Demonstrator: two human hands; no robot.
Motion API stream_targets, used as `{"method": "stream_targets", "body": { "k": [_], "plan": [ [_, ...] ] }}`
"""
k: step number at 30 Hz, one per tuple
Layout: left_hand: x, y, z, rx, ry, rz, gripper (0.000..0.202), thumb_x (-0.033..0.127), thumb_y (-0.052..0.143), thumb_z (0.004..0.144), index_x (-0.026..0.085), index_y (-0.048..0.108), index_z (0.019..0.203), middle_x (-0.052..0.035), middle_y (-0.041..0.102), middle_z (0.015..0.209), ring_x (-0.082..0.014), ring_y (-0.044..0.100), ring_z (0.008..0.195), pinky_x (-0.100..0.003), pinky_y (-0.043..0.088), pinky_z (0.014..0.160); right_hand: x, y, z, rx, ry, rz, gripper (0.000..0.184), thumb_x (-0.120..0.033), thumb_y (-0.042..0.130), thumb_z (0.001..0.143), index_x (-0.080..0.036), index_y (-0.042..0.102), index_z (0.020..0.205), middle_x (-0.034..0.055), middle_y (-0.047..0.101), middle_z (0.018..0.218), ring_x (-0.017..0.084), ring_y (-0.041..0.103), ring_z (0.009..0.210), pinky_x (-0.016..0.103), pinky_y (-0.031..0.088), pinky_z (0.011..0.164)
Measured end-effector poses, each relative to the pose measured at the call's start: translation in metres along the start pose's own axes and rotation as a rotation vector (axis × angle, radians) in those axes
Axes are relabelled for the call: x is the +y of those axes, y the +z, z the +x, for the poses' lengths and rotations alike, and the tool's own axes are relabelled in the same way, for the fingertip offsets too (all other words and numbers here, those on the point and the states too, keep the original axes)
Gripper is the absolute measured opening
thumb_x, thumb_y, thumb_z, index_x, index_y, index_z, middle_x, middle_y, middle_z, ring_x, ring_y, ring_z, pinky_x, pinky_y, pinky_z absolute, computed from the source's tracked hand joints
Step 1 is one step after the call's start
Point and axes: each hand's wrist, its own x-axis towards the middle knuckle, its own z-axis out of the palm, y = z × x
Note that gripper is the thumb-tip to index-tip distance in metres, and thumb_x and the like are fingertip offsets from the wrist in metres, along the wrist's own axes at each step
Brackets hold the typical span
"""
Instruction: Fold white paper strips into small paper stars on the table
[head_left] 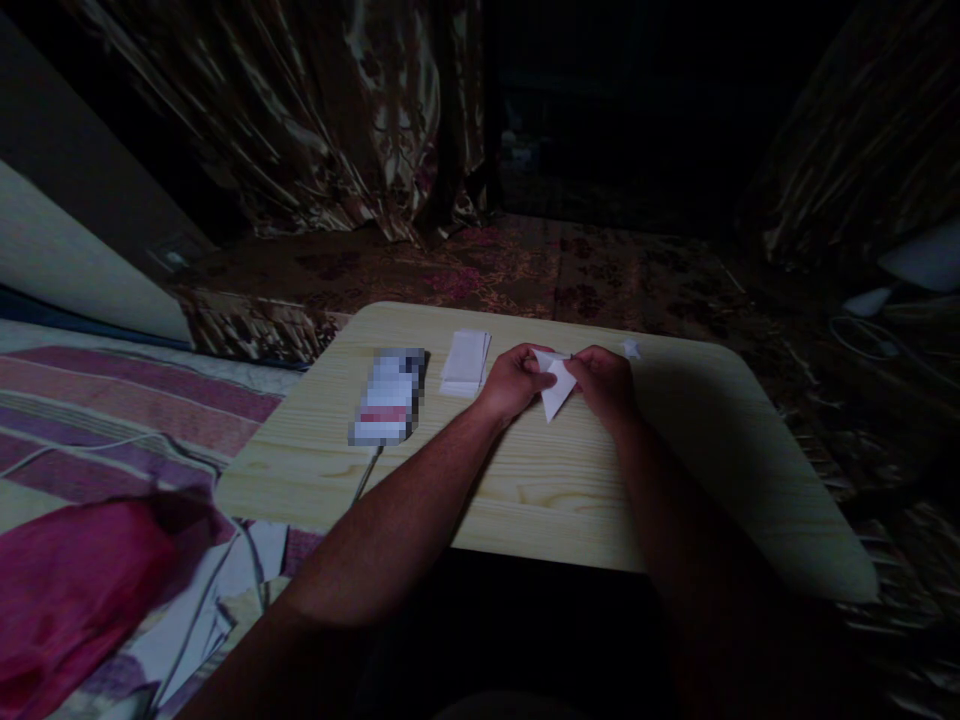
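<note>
A small white piece of paper [556, 388], folded to a point that faces down, is held between both hands over a pale wooden table [525, 480]. My left hand [514, 380] pinches its left side with closed fingers. My right hand [606, 385] grips its right side, fingers curled. A short stack of white paper sheets [465, 362] lies just left of my left hand. A tiny white paper scrap [631, 348] rests beyond my right hand.
A blurred phone-like object [388, 396] with a cable lies on the table's left part. A striped bedcover [112, 420] and a crimson cloth [82, 590] lie to the left. Patterned carpet [525, 265] and dark curtains [300, 110] are behind. The room is dim.
</note>
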Motion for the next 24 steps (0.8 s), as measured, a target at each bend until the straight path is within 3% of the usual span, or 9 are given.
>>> {"method": "stream_targets", "body": {
  "k": [3, 8, 14, 19, 24],
  "plan": [
    [-0.001, -0.003, 0.002, 0.037, 0.028, 0.062, 0.030, 0.016, 0.072, 0.057, 0.015, 0.066, 0.086, 0.0008, 0.066, 0.068, -0.0114, 0.056, 0.056, -0.024, 0.043, 0.055, -0.003, 0.000, -0.001, -0.077, 0.055, 0.032, 0.018, -0.036, 0.065, 0.069, -0.019, 0.060, 0.072, -0.0023, 0.058, 0.053, 0.013, 0.053, 0.048, 0.024, 0.040, 0.047],
    [-0.001, -0.009, 0.001, 0.009, 0.169, 0.354, 0.013, 0.019, 0.065, 0.065, 0.014, 0.070, 0.076, 0.0008, 0.063, 0.067, -0.0098, 0.051, 0.057, -0.021, 0.037, 0.054, -0.002, 0.003, -0.001, -0.155, 0.022, 0.077, 0.028, -0.031, 0.070, 0.062, -0.018, 0.062, 0.085, 0.0012, 0.066, 0.073, 0.014, 0.061, 0.061, 0.024, 0.047, 0.053],
    [0.007, -0.010, -0.005, -0.061, 0.246, 0.552, 0.015, 0.024, 0.059, 0.072, 0.014, 0.071, 0.071, 0.0008, 0.060, 0.063, -0.0102, 0.048, 0.057, -0.021, 0.035, 0.053, 0.004, 0.000, 0.001, -0.110, 0.000, 0.038, 0.025, -0.039, 0.066, 0.071, -0.019, 0.061, 0.085, -0.0018, 0.063, 0.060, 0.013, 0.056, 0.049, 0.024, 0.043, 0.046],
    [0.013, -0.010, -0.007, -0.139, 0.229, 0.553, 0.020, 0.025, 0.060, 0.073, 0.014, 0.075, 0.080, -0.0002, 0.064, 0.068, -0.0116, 0.051, 0.060, -0.022, 0.038, 0.056, 0.002, -0.007, 0.004, -0.149, 0.044, 0.068, 0.024, -0.038, 0.063, 0.072, -0.018, 0.063, 0.087, -0.0020, 0.062, 0.055, 0.015, 0.058, 0.047, 0.025, 0.044, 0.045],
    [0.011, -0.013, -0.003, -0.109, 0.154, 0.370, 0.022, 0.026, 0.067, 0.069, 0.013, 0.072, 0.087, -0.0027, 0.066, 0.074, -0.0111, 0.053, 0.060, -0.022, 0.039, 0.055, 0.002, -0.012, 0.005, -0.227, 0.068, 0.167, 0.023, -0.035, 0.065, 0.071, -0.016, 0.064, 0.084, 0.0002, 0.065, 0.058, 0.015, 0.059, 0.048, 0.026, 0.047, 0.046]
  ]
}}
